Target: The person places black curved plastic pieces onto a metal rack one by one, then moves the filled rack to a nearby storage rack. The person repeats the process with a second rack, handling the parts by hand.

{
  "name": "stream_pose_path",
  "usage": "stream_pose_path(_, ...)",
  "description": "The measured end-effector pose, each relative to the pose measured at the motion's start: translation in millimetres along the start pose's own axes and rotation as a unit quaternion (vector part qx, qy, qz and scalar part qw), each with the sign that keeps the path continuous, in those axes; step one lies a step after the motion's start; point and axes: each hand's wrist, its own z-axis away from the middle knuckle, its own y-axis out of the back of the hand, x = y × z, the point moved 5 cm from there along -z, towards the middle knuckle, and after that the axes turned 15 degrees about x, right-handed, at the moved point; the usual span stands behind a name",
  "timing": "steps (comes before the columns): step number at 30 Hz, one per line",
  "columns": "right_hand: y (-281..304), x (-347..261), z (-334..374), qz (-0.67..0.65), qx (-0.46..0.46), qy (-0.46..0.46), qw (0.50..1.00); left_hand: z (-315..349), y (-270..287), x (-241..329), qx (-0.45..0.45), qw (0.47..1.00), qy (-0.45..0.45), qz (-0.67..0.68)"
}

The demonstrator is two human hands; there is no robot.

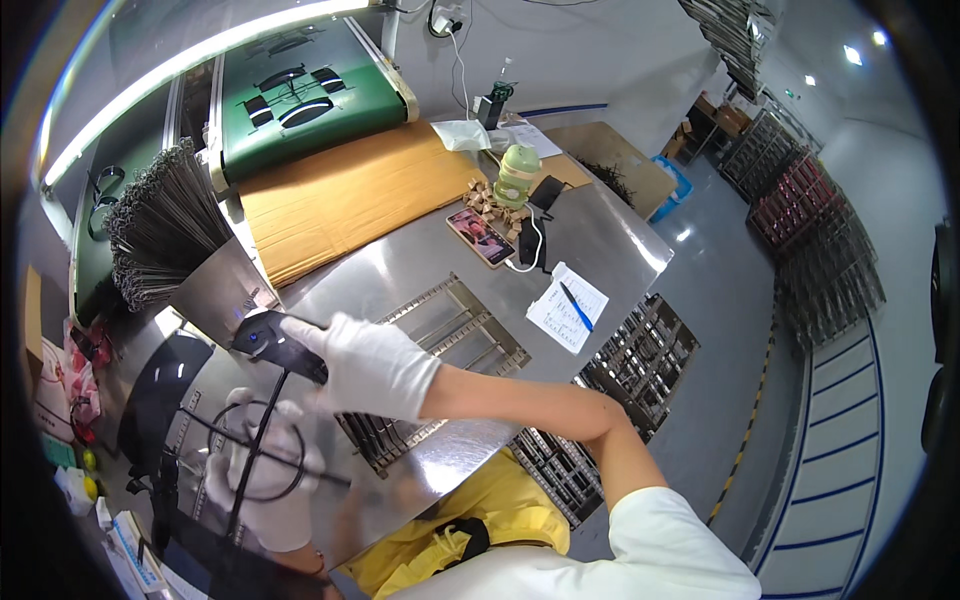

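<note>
A black wire frame [266,415] with a round hoop and crossing rods is held over the left part of the metal table. My right hand [378,370], in a white glove, is closed on a dark curved panel [280,340] at the frame's far end. My left hand [262,470], also gloved, lies behind the hoop with its fingers curled around the frame. Another dark panel [165,395] shows at the frame's left, and the near end fades into dark shapes. A metal rack with rows of slots [450,330] lies to the right of my hands.
A bundle of wire rods [165,225] stands in a metal holder at left. Beyond are brown cardboard [360,205] and a green conveyor [370,85] carrying a similar frame. A phone [481,238], green bottle [517,175] and notepad with pen [568,308] lie at the far right.
</note>
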Motion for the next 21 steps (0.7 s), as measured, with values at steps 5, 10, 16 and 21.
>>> stream_pose_path(5, -30.6, -24.7, 39.1, 0.193, 0.060, 0.246, 0.948, 7.0, -2.0, -9.2, 0.191, 0.974, 0.114, 0.028)
stream_pose_path(10, 13.2, 45.1, 23.1, -0.037, 0.067, -0.079, 0.994, 60.7, 13.9, 71.4, 0.099, 0.971, 0.029, 0.215)
stream_pose_path(16, -56.7, 79.2, 97.0, -0.218, -0.215, -0.212, 0.928, 56.9, 17.4, 69.3, -0.003, 0.973, 0.019, 0.228)
stream_pose_path(21, -69.3, 69.3, 105.8, -0.004, -0.233, 0.036, 0.972, 55.2, 31.0, 55.2, 0.042, 0.985, 0.031, 0.164)
